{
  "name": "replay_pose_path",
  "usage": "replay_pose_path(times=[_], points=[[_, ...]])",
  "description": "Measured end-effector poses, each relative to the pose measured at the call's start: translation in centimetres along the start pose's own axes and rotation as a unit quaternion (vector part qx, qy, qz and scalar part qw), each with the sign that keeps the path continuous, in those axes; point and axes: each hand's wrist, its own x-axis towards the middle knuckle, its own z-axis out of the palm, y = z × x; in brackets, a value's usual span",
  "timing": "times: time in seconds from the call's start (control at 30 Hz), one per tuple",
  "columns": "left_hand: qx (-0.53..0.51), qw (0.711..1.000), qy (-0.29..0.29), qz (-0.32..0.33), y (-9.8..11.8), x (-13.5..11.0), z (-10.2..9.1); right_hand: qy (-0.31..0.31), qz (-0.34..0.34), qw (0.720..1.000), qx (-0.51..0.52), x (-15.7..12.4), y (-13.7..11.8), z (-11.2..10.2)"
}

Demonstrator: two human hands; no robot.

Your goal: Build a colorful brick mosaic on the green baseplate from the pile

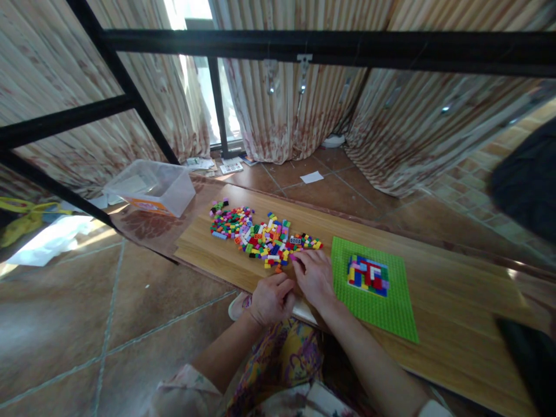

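A heap of small, many-coloured toy building bricks (269,231) lies spread over the wooden board. My right hand (313,277) is at the near right edge of this heap, its thumb and forefinger closed on a small magenta brick (293,256). Beside it, at the board's front edge, my left hand (273,298) is curled with the fingers pressed together; whatever it may hold is hidden. To the right of my right hand lies a green baseplate (391,315). On that plate sits a low, roughly square block of joined bricks (368,275) in red, blue, yellow, white and green.
A clear plastic box (180,194) with an orange label stands at the board's far left. The wooden board (456,301) runs on to the right, where a dark flat object (527,353) lies. A black metal frame (278,43) and striped curtains (304,121) are beyond.
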Motion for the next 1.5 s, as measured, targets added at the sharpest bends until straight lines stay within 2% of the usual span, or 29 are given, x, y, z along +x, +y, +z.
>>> replay_pose_path(times=[0.13, 0.27, 0.4, 0.57, 0.67, 0.87, 0.97, 1.07, 1.2, 1.37, 1.5], points=[[0.0, 1.0, 0.004, -0.004, -0.1, 0.0, 0.2, -0.021, 0.0, 1.0, -0.009, 0.7, -0.6, 0.5], [0.001, 1.0, 0.007, -0.002, -0.2, 0.0, 0.2, 0.016, 0.01, 0.999, 0.031, 0.8, -0.7, 0.1], [-0.006, 1.0, 0.005, 0.002, -0.2, 0.0, -0.1, 0.062, 0.055, 0.991, 0.101, -0.8, -1.0, -2.0], [-0.004, 1.0, -0.002, 0.001, -0.5, 0.2, -0.3, 0.053, 0.129, 0.974, 0.18, -5.2, -1.0, -5.2], [0.011, 1.0, 0.007, 0.006, -0.5, 0.4, -0.3, 0.064, 0.178, 0.961, 0.203, -7.7, 0.0, -6.7], [0.035, 0.999, 0.018, 0.017, -0.4, 0.7, -0.3, 0.153, 0.264, 0.935, 0.18, -10.2, 4.5, -9.0], [0.041, 0.999, 0.02, 0.019, -0.5, 0.8, -0.2, 0.182, 0.291, 0.922, 0.177, -10.3, 6.3, -9.2], [0.05, 0.998, 0.021, 0.021, -0.6, 0.9, -0.2, 0.187, 0.289, 0.926, 0.157, -9.7, 7.1, -9.1], [0.059, 0.998, 0.027, 0.023, -0.5, 0.9, -0.1, 0.183, 0.275, 0.938, 0.102, -8.3, 7.0, -8.7], [0.066, 0.997, 0.029, 0.021, -0.4, 1.0, -0.2, 0.176, 0.29, 0.94, 0.017, -7.7, 6.8, -8.1], [0.056, 0.998, 0.025, 0.022, -0.4, 1.0, -0.2, 0.171, 0.279, 0.945, 0.009, -7.8, 6.9, -7.6]])
